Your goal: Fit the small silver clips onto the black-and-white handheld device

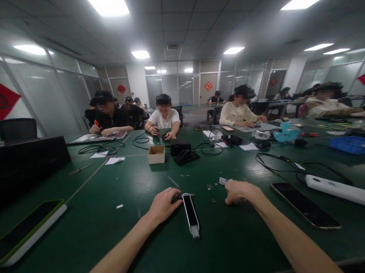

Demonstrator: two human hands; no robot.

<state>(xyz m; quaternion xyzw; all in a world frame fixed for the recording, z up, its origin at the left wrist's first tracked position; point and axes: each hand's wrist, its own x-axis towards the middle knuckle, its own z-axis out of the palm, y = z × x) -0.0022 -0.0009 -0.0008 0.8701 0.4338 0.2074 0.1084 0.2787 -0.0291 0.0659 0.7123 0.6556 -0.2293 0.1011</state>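
Note:
A slim white device [191, 216] with a long black inset lies on the green table in front of me, its narrow end toward me. At its far end, my left hand [164, 205] has bent fingers, with thumb and forefinger pressed against the upper left corner. My right hand [240, 192] is further right, resting low over the table with its fingers curled. A small metal piece [222, 181] shows beside those fingertips; whether they grip it is hidden. Several tiny rings and bits, such as a small ring [213, 200], lie between the device and my right hand.
A phone [305, 204] and a white oblong case [341, 191] lie right, near black cables [279, 159]. At left is a green-edged device [26, 231]. Ahead stand a small box [156, 155] and a black stand [184, 153]. A blue tray [358, 145] is far right. Co-workers sit opposite.

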